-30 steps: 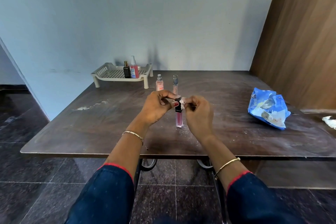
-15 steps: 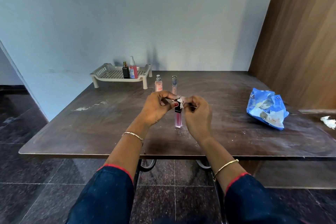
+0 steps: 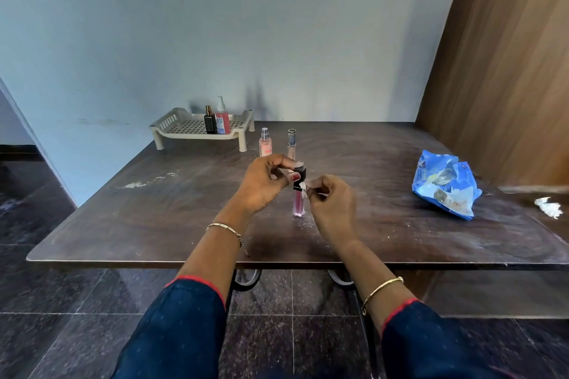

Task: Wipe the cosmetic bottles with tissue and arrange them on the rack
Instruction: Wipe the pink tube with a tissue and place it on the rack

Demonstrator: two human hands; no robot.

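Steadying a pink lip gloss tube (image 3: 298, 204) upright on the tabletop (image 3: 184, 209), a person's left hand (image 3: 264, 183) pinched its black cap (image 3: 300, 174) while the right hand (image 3: 332, 203) pressed a pinched scrap of tissue (image 3: 303, 186) against the tube just below. Wiping well likely meant keeping the cap pinned so the slim tube could not tip, well apart from the rack (image 3: 184, 126) behind.

Behind the pink lip gloss tube (image 3: 298, 205), the left hand (image 3: 264, 184) hides the bottoms of a pink spray bottle (image 3: 265, 144) and a slim tube (image 3: 291, 142). The right hand (image 3: 334, 204) covers most of the tissue (image 3: 303, 191) beside it.
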